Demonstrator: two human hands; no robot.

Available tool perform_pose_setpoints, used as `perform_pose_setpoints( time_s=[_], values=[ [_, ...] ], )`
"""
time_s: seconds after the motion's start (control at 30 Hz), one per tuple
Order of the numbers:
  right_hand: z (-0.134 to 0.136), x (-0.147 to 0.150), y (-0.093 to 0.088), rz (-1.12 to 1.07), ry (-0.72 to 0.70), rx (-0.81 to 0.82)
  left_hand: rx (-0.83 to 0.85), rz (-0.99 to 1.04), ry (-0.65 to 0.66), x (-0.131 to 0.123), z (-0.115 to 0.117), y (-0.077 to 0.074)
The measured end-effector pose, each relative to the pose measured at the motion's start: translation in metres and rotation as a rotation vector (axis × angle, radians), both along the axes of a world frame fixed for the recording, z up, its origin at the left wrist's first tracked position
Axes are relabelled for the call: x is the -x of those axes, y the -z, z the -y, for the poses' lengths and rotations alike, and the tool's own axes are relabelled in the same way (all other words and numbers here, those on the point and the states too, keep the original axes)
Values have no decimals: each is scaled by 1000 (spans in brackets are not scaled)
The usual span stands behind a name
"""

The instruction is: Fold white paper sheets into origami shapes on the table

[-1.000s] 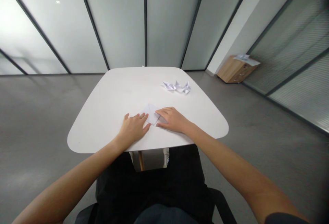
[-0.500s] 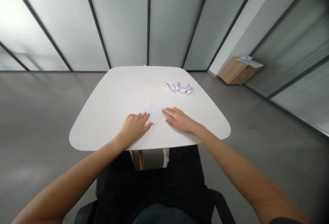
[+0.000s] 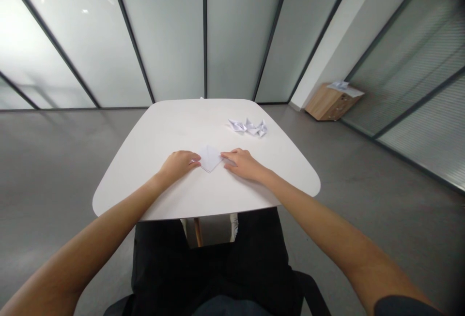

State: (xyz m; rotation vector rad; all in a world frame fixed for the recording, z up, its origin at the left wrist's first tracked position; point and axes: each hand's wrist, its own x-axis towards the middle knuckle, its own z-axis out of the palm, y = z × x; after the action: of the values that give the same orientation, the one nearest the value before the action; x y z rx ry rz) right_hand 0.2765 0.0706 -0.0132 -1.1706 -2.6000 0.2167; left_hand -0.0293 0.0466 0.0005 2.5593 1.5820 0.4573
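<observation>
White paper, folded into a diamond, lies before you on the white round-cornered table.
Your left hand pinches its left corner; your right hand, loosely spread, touches its right corner. Pointed white folded-paper figures sit farther back, toward the right.

Frosted glass partition with dark frame bars, beyond the bench. Grey floor. Far right: wood-grain cabinet, white sheet on top, near foot of pale column. Black armrest, lower right.
</observation>
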Motion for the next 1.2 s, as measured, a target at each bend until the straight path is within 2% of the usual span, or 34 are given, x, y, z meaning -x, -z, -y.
perform_pose_setpoints(
  time_s=[0.17,0.27,0.43,0.7,0.9,1.1,1.2],
  values=[
    [-43,12,-5,-15,-16,8,-10,63,-2,4,-37,3],
    [-66,18,-6,-95,-47,59,53,93,-30,5,-54,3],
    [-82,25,0,-191,-12,104,147,148,6,6,-68,6],
    [-67,18,2,-321,-50,94,59,193,36,8,-58,9],
    [-65,22,8,-513,-33,97,-5,327,87,7,-47,6],
    [-63,17,9,-483,-91,-28,-55,430,204,14,-36,1],
    [-60,14,5,-460,-111,-39,-94,406,200,14,-32,-2]
  ],
)
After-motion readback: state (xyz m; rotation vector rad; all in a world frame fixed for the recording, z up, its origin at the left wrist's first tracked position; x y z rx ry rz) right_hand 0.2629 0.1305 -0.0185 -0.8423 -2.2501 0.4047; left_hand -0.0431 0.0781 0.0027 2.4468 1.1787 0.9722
